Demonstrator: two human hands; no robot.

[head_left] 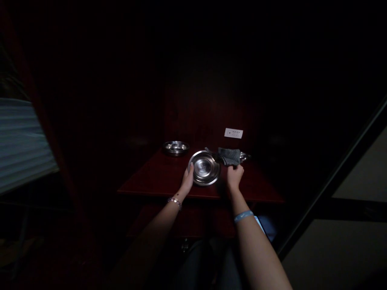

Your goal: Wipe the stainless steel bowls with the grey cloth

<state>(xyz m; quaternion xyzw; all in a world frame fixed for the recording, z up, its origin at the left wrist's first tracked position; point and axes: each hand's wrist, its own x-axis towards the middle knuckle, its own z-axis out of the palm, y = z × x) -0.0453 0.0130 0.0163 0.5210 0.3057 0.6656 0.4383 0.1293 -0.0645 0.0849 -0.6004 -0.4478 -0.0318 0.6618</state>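
Nearest to us, past the blue wristband (244,216) on our right forearm and the beaded bracelet (175,202) on our left wrist, our left hand (188,179) grips the left rim of a round stainless-steel dish (204,168), tilted up over the dark red shelf (157,177). Beside it, our right hand (235,176) pinches a dark gray cloth (229,156). Farther back, we see another steel dish (175,148) resting on the shelf's left part and a white socket plate (234,133) on the back panel (196,117).
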